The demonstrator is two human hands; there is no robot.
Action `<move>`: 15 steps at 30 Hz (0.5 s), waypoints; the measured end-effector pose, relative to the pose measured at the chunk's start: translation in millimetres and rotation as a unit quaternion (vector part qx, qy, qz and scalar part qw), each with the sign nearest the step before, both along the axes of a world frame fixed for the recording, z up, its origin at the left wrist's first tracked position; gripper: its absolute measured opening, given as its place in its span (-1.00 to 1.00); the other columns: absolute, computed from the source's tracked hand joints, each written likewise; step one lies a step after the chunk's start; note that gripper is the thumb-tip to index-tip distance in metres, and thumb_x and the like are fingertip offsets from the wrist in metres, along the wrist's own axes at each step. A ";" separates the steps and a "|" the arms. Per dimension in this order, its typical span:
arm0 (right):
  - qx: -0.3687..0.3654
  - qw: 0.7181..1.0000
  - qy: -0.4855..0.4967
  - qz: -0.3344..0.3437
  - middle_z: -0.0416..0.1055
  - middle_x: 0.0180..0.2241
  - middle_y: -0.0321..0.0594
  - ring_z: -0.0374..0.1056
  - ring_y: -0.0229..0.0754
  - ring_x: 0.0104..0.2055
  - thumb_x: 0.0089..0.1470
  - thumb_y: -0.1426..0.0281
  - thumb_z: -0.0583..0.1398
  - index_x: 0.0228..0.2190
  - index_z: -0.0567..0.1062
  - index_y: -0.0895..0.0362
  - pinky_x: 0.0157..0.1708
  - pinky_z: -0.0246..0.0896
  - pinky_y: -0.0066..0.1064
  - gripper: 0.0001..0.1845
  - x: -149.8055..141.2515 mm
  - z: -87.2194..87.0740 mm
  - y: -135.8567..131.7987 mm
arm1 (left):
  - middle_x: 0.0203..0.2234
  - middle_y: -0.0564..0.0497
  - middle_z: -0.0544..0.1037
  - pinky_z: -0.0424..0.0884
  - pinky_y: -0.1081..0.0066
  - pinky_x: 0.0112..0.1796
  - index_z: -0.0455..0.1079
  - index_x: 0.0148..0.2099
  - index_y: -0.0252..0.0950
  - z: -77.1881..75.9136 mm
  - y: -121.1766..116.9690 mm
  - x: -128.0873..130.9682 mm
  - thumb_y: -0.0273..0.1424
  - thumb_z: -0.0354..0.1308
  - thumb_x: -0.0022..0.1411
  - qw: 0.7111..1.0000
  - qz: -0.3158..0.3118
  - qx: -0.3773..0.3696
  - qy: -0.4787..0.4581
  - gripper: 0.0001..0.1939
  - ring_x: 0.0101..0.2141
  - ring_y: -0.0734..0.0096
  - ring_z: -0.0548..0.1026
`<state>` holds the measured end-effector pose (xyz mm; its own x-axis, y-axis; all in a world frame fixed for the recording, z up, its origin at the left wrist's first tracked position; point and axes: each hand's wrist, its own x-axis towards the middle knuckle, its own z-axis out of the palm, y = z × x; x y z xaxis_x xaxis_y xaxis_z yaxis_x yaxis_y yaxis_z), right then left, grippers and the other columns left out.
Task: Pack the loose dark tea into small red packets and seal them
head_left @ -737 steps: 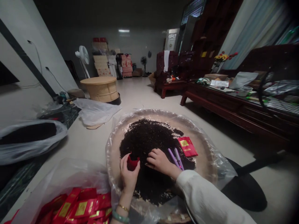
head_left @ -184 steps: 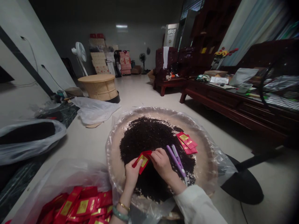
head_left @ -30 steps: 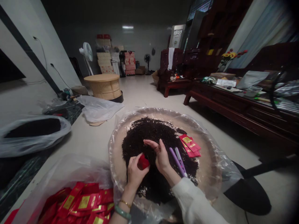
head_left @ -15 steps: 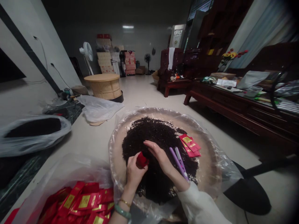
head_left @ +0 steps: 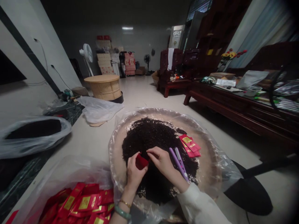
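Observation:
My left hand (head_left: 135,171) is closed around a small red pouch (head_left: 141,161), its mouth tilted toward my right hand. Just right of the pouch's mouth, my right hand (head_left: 161,160) has its thumb and fingertips pinched together; what lies between them is too small to make out. Both hands are over a heap of dark loose tea leaves (head_left: 149,133) on a wide round tray (head_left: 210,174) lined with clear plastic. A purple mini flat iron (head_left: 179,163) rests on the leaves beside my right wrist. Past it lie several flat red pouches (head_left: 190,145).
At the lower left, a clear plastic bag (head_left: 70,168) holds many red pouches with gold labels. Another bag (head_left: 66,126) with dark contents stands farther left. A dark wooden table (head_left: 224,104) is at right, and a round wooden stand (head_left: 102,87) is behind.
My right hand has gone from stretched fingers to a pinch by the pouch's mouth. The pouch in my left hand now shows a wider red face.

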<state>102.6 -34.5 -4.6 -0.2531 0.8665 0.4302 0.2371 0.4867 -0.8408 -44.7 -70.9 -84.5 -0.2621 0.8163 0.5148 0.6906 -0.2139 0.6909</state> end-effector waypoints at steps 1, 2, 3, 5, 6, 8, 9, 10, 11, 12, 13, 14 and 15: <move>0.000 1.000 0.009 -0.011 0.50 -0.38 -0.18 0.38 -0.13 -0.34 0.11 0.33 0.16 -0.32 0.58 0.02 -0.33 0.29 -0.31 -0.82 0.4 2.2 -1.0 | -0.20 -0.11 0.49 0.46 0.16 -0.16 0.32 0.04 -0.28 0.5 -0.1 -0.1 -0.41 0.27 -0.04 1.000 -0.002 0.002 -0.001 -0.47 -0.19 0.16 0.48; 0.004 1.000 0.005 -0.012 0.50 -0.35 -0.17 0.38 -0.12 -0.31 0.12 0.33 0.15 -0.29 0.57 0.02 -0.31 0.29 -0.29 -0.81 0.5 4.3 -2.7 | -0.19 -0.11 0.49 0.45 0.15 -0.14 0.31 0.04 -0.28 0.7 -0.2 -0.5 -0.39 0.27 -0.03 1.000 -0.005 0.003 -0.001 -0.47 -0.18 0.16 0.47; 0.011 1.000 -0.015 0.001 0.51 -0.34 -0.16 0.37 -0.11 -0.28 0.12 0.32 0.16 -0.27 0.57 0.03 -0.28 0.28 -0.28 -0.81 0.4 6.2 -5.0 | -0.18 -0.12 0.50 0.45 0.15 -0.14 0.31 0.05 -0.28 0.4 -0.3 -1.0 -0.37 0.27 -0.02 1.000 -0.008 0.003 -0.001 -0.47 -0.18 0.15 0.47; 0.036 0.994 -0.084 0.054 0.50 -0.35 -0.17 0.33 -0.09 -0.24 0.11 0.32 0.18 -0.31 0.58 0.02 -0.21 0.26 -0.24 -0.84 -0.1 8.5 -9.9 | -0.19 -0.13 0.50 0.46 0.16 -0.17 0.32 0.05 -0.29 -1.1 -0.6 -2.2 -0.32 0.26 -0.01 1.000 -0.016 -0.002 -0.002 -0.47 -0.19 0.15 0.48; 0.048 0.989 -0.115 0.079 0.50 -0.34 -0.16 0.32 -0.09 -0.22 0.10 0.32 0.19 -0.32 0.58 0.02 -0.18 0.25 -0.23 -0.85 -0.3 8.8 -12.0 | -0.20 -0.13 0.49 0.47 0.16 -0.19 0.32 0.05 -0.29 -2.0 -0.7 -2.8 -0.29 0.26 -0.01 1.000 -0.019 -0.006 -0.004 -0.46 -0.20 0.15 0.48; 0.061 0.983 -0.145 0.093 0.48 -0.25 -0.12 0.32 -0.08 -0.17 0.11 0.34 0.19 -0.27 0.57 0.04 -0.14 0.25 -0.22 -0.83 -0.1 7.6 -14.7 | -0.21 -0.13 0.48 0.48 0.18 -0.22 0.33 0.05 -0.31 -3.3 -1.1 -3.3 -0.25 0.26 0.00 1.000 -0.015 -0.016 -0.011 -0.45 -0.23 0.16 0.49; 0.060 0.983 -0.148 0.085 0.46 -0.19 -0.09 0.32 -0.08 -0.14 0.11 0.35 0.18 -0.21 0.55 0.06 -0.13 0.26 -0.23 -0.79 0.3 6.1 -15.2 | -0.22 -0.13 0.47 0.48 0.18 -0.22 0.33 0.05 -0.31 -3.5 -1.3 -3.2 -0.24 0.26 0.00 1.000 -0.011 -0.019 -0.016 -0.45 -0.23 0.16 0.49; 0.054 0.984 -0.151 0.081 0.44 -0.16 -0.07 0.33 -0.08 -0.13 0.11 0.36 0.18 -0.16 0.53 0.08 -0.13 0.27 -0.25 -0.76 0.8 4.1 -15.2 | -0.22 -0.13 0.46 0.47 0.18 -0.22 0.32 0.06 -0.31 -3.3 -1.5 -3.0 -0.24 0.26 0.00 1.000 -0.007 -0.022 -0.020 -0.44 -0.23 0.17 0.49; 0.045 0.983 -0.160 0.085 0.43 -0.16 -0.08 0.35 -0.10 -0.15 0.11 0.38 0.18 -0.14 0.52 0.08 -0.16 0.28 -0.28 -0.75 1.4 1.7 -14.9 | -0.22 -0.13 0.46 0.47 0.18 -0.21 0.32 0.06 -0.31 -2.8 -1.7 -2.6 -0.25 0.27 -0.01 0.999 -0.005 -0.022 -0.024 -0.43 -0.23 0.17 0.49; 0.035 0.980 -0.172 0.093 0.43 -0.20 -0.10 0.37 -0.12 -0.19 0.12 0.39 0.17 -0.16 0.53 0.08 -0.20 0.29 -0.32 -0.76 1.9 -0.9 -14.5 | -0.22 -0.13 0.45 0.47 0.18 -0.20 0.32 0.06 -0.31 -2.0 -1.8 -2.1 -0.27 0.27 -0.01 0.999 -0.005 -0.022 -0.025 -0.43 -0.23 0.17 0.49; 0.025 0.978 -0.182 0.103 0.43 -0.25 -0.13 0.37 -0.15 -0.25 0.12 0.40 0.17 -0.20 0.54 0.07 -0.26 0.29 -0.35 -0.80 2.4 -3.6 -13.8 | -0.22 -0.12 0.46 0.47 0.18 -0.20 0.32 0.06 -0.30 -1.2 -2.0 -1.7 -0.29 0.28 -0.02 0.999 -0.006 -0.021 -0.026 -0.44 -0.22 0.17 0.48; 0.017 0.976 -0.187 0.108 0.44 -0.30 -0.16 0.37 -0.18 -0.31 0.13 0.41 0.16 -0.26 0.56 0.07 -0.32 0.28 -0.38 -0.82 3.0 -6.1 -12.9 | -0.23 -0.11 0.46 0.46 0.18 -0.19 0.32 0.05 -0.29 -0.2 -2.0 -1.3 -0.32 0.28 -0.02 0.999 -0.006 -0.020 -0.025 -0.45 -0.22 0.18 0.48; 0.012 0.977 -0.182 0.108 0.43 -0.35 -0.19 0.36 -0.20 -0.36 0.13 0.42 0.15 -0.31 0.56 0.06 -0.35 0.27 -0.40 -0.83 3.9 -8.1 -11.7 | -0.23 -0.11 0.46 0.46 0.17 -0.18 0.32 0.05 -0.29 0.7 -2.0 -1.0 -0.34 0.27 -0.03 1.000 -0.005 -0.019 -0.023 -0.46 -0.22 0.18 0.48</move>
<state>106.5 -46.2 -12.7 -0.5685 0.7673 0.2967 0.4078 0.5761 -0.7084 -45.7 -73.0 -83.8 -0.2762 0.8374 0.4716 0.6560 -0.1944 0.7293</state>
